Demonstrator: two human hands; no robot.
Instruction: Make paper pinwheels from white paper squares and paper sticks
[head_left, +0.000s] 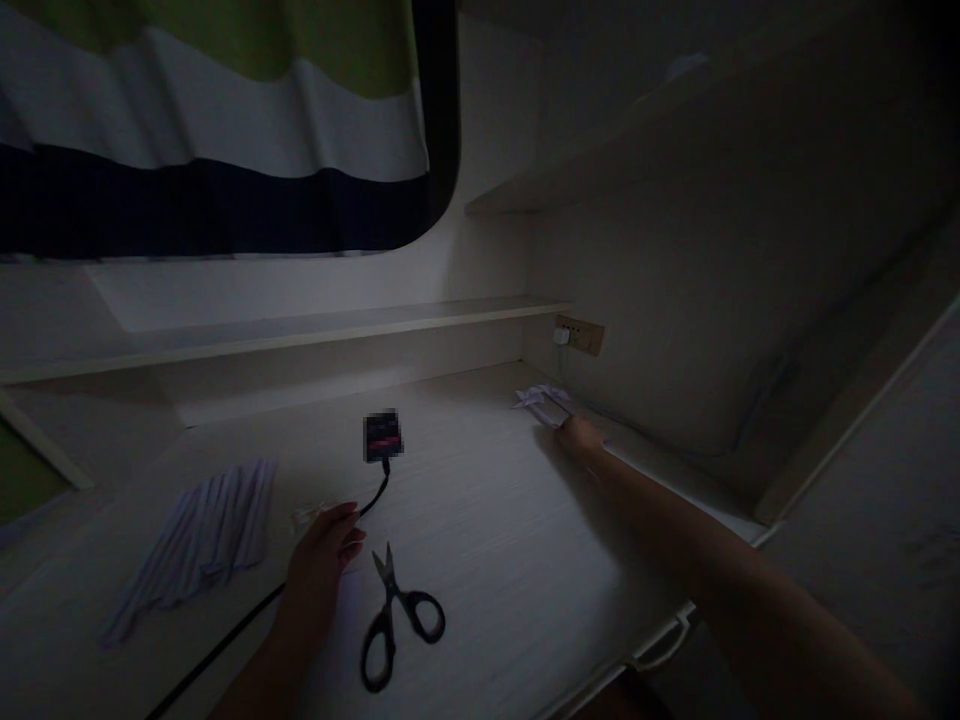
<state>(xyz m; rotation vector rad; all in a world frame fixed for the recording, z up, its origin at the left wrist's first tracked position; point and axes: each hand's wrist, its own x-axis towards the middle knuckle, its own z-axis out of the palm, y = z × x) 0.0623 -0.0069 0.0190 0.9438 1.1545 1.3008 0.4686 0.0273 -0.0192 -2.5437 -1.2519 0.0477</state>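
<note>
My left hand (324,550) is low over the desk with its fingers curled. A black cable (375,497) passes at its fingertips, and a thin pale bit shows between thumb and fingers; I cannot make out what it grips. Just right of this hand lies a pair of scissors (393,600) with black handles, blades slightly apart. My right hand (581,440) reaches to the far right and is closed on the near end of a frame of rolled paper sticks (536,408). Left of my left hand, several pale paper sticks (225,520) lie side by side.
The cable runs to a small dark device (382,436), blurred out. Some small pale items (304,516) sit behind my left hand. A low shelf (360,325) spans the back wall; a socket with a white plug (562,336) is at right. A drawer handle (664,645) juts from the front edge.
</note>
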